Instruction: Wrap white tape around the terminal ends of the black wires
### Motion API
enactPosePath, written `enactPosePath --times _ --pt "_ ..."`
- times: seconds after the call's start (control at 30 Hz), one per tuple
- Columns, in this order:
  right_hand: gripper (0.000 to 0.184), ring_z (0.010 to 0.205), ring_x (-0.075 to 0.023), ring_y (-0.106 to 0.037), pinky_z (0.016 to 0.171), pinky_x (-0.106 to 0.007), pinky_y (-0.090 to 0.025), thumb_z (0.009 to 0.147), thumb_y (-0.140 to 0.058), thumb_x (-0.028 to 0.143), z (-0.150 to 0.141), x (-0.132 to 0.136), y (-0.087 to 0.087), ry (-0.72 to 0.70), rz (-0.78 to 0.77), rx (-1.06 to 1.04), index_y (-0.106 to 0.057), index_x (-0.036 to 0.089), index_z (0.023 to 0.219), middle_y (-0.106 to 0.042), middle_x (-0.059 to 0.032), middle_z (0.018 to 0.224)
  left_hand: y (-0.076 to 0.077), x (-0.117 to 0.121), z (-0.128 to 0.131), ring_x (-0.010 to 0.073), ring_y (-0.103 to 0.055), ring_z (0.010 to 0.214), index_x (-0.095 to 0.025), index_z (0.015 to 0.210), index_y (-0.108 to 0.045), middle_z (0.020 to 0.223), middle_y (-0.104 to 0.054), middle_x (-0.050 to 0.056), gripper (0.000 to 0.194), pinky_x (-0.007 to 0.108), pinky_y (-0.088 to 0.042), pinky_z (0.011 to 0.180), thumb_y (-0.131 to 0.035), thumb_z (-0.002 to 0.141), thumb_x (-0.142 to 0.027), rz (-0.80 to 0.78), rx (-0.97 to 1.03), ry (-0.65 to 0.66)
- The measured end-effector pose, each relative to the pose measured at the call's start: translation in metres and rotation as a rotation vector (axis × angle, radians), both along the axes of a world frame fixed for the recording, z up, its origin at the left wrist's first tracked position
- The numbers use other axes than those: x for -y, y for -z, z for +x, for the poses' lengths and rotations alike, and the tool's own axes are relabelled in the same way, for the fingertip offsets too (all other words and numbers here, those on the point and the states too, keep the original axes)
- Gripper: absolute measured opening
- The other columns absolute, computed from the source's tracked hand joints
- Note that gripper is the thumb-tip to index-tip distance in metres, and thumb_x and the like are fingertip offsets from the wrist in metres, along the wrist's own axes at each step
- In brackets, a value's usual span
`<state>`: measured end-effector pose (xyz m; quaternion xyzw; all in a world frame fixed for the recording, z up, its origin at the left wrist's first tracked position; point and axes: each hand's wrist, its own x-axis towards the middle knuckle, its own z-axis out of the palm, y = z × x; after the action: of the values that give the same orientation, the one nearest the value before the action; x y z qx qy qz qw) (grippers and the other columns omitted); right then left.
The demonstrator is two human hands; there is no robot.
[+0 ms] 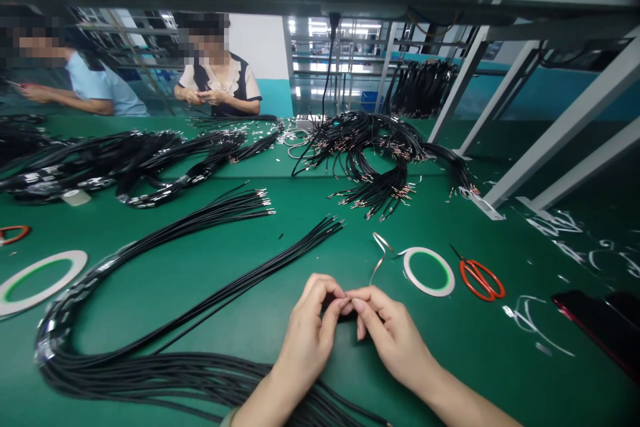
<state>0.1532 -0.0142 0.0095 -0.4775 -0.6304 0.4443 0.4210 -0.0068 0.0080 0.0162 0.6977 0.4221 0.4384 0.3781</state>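
While the left hand (305, 337) and right hand (393, 340) meet just left of the foil tape roll (429, 292), fingertips (336, 293) pinch together on a small dark piece (334, 312); black wires (150, 373) lie further left, terminal-ended bundles (370, 160) heaped beyond, red scissors (480, 280) right.

2 hands (305, 337), 2 tape rls (429, 271)
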Motion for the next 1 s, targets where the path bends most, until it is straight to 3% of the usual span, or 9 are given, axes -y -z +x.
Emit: enactPosePath --times 0.1,0.2,0.3,0.37,0.47,0.63,0.8,0.9,1.0 --pt "0.025 0.061 -0.0134 -0.058 0.061 -0.025 -0.046 0.096 -0.044 0.029 -0.002 -0.001 0.000 0.036 -0.010 -0.026 -0.061 0.020 0.111 -0.060 0.0012 0.068 0.004 0.000 0.002 0.0141 -0.059 0.077 -0.019 0.087 -0.054 0.086 -0.056 0.002 0.003 0.026 -0.048 0.072 -0.054 0.088 -0.022 -0.182 0.134 -0.021" --pt "0.025 0.085 -0.0170 -0.061 0.077 -0.028 -0.048 0.095 -0.047 0.029 -0.004 -0.002 0.001 0.099 0.055 -0.059 -0.064 0.023 0.111 -0.064 -0.0044 0.091 0.006 -0.001 0.007 0.0150 -0.060 0.080 -0.019 0.091 -0.054 0.085 -0.062 0.002 0.018 0.026 -0.048 0.074 -0.066 0.079 -0.026 -0.433 0.350 -0.047" --pt "0.026 0.114 -0.0205 -0.051 0.096 -0.033 -0.042 0.094 -0.047 0.027 -0.004 -0.002 0.002 0.102 0.094 -0.059 -0.066 0.028 0.111 -0.054 -0.0065 0.121 0.006 -0.002 0.011 0.0145 -0.061 0.083 -0.016 0.092 -0.058 0.086 -0.065 0.004 0.025 0.026 -0.047 0.079 -0.072 0.074 -0.026 -0.583 0.497 -0.022" --pt "0.028 0.114 -0.0201 -0.051 0.097 -0.033 -0.042 0.095 -0.046 0.027 -0.003 -0.003 0.002 0.090 0.082 -0.038 -0.064 0.030 0.115 -0.048 -0.0062 0.127 0.005 -0.002 0.012 0.0120 -0.061 0.077 -0.015 0.092 -0.059 0.080 -0.066 0.002 0.024 0.023 -0.046 0.076 -0.073 0.074 -0.026 -0.642 0.551 -0.015" --pt "0.030 0.105 -0.0192 -0.056 0.093 -0.034 -0.045 0.094 -0.047 0.026 0.002 -0.004 0.001 0.103 0.108 -0.001 -0.062 0.031 0.119 -0.045 -0.0067 0.129 0.004 -0.002 0.010 0.0096 -0.060 0.069 -0.016 0.094 -0.058 0.071 -0.064 -0.001 0.027 0.021 -0.046 0.070 -0.073 0.074 -0.025 -0.682 0.619 -0.007" --pt "0.026 0.099 -0.0202 -0.058 0.090 -0.037 -0.046 0.091 -0.052 0.023 0.009 -0.007 0.003 0.165 0.242 0.063 -0.067 0.028 0.112 -0.050 -0.0080 0.122 0.004 -0.002 0.007 0.0096 -0.062 0.062 -0.017 0.101 -0.056 0.072 -0.062 -0.003 0.036 0.021 -0.046 0.063 -0.075 0.073 -0.026 -0.785 0.648 0.100" --pt "0.032 0.091 -0.0189 -0.058 0.093 -0.041 -0.043 0.090 -0.052 0.019 0.011 -0.008 0.005 0.197 0.381 0.175 -0.063 0.029 0.119 -0.044 -0.0089 0.130 0.002 -0.002 0.008 0.0076 -0.060 0.057 -0.015 0.098 -0.057 0.069 -0.061 -0.003 0.033 0.020 -0.045 0.061 -0.076 0.072 -0.025 -0.763 0.617 0.119" --pt "0.034 0.090 -0.0190 -0.058 0.093 -0.042 -0.042 0.092 -0.049 0.020 0.011 -0.009 0.002 0.279 0.360 0.189 -0.060 0.028 0.122 -0.040 -0.0099 0.135 0.002 -0.001 0.010 0.0078 -0.060 0.056 -0.014 0.096 -0.059 0.068 -0.060 -0.003 0.033 0.019 -0.045 0.058 -0.077 0.071 -0.025 -0.741 0.593 0.101" --pt "0.024 0.102 -0.0234 -0.055 0.090 -0.040 -0.044 0.092 -0.049 0.026 0.010 -0.010 -0.001 0.309 0.246 0.082 -0.066 0.024 0.109 -0.051 -0.0108 0.122 0.003 -0.001 0.011 0.0087 -0.062 0.057 -0.013 0.095 -0.060 0.068 -0.061 -0.003 0.033 0.020 -0.046 0.059 -0.077 0.070 -0.026 -0.692 0.562 0.027"
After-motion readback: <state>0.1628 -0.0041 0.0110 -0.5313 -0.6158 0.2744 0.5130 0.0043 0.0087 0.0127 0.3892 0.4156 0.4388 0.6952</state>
